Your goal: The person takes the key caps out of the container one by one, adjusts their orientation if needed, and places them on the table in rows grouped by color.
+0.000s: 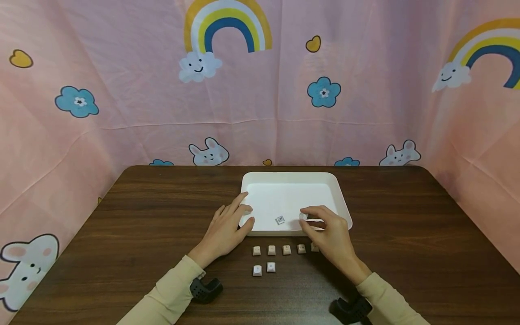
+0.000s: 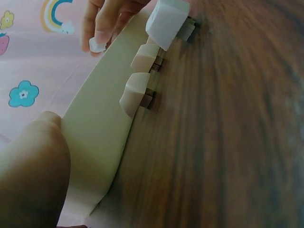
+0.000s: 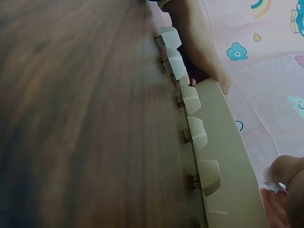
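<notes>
My right hand (image 1: 331, 230) is over the right front part of a white tray (image 1: 292, 176). It pinches a small white keycap (image 2: 97, 45) between thumb and fingers. The left hand (image 1: 225, 228) rests at the tray's left rim, fingers spread and reaching over it, holding nothing. Inside the tray lies another small piece (image 1: 280, 220), which looks like an upturned keycap with a dark square middle. In front of the tray, several keycaps (image 1: 271, 250) stand in a row, and two more (image 1: 257, 271) sit nearer. Dark parts (image 3: 188, 136) show beneath them in the right wrist view.
The tray stands on a dark brown wooden table (image 1: 122, 253), close to its far edge. A pink curtain (image 1: 264, 104) with rainbows, flowers and rabbits hangs behind and at the sides. Each wrist wears a black band device (image 1: 206, 290).
</notes>
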The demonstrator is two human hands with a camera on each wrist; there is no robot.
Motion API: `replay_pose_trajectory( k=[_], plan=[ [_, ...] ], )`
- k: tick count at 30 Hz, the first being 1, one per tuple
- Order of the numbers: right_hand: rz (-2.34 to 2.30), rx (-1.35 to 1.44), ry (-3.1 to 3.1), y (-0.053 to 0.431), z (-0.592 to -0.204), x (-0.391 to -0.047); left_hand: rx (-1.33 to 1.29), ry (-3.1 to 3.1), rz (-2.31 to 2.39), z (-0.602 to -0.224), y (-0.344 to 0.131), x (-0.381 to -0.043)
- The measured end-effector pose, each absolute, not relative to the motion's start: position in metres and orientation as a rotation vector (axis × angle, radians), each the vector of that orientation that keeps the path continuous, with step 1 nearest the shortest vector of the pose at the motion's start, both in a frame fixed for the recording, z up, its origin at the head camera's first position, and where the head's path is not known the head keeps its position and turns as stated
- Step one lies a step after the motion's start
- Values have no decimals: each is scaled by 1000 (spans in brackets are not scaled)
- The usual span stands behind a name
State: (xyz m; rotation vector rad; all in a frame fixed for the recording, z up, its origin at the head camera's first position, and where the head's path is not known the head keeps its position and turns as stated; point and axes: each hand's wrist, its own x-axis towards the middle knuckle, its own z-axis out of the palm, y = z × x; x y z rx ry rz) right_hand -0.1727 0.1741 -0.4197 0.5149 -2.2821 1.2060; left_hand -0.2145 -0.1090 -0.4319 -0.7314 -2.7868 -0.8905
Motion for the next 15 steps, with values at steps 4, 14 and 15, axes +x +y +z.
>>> replay_pose_trajectory(
  k=[4,14,15],
  plan=[
    [1157,526,-2271,173,-420,-173,-707,-2796,-870,-431,-109,-214],
    [1233,551,-2201,172,-418,-172,-674,-2799,-856,-429,-107,-213],
    [1248,554,-2194,172,-418,-172,-670,-2800,-855,-428,-107,-213]
  ],
)
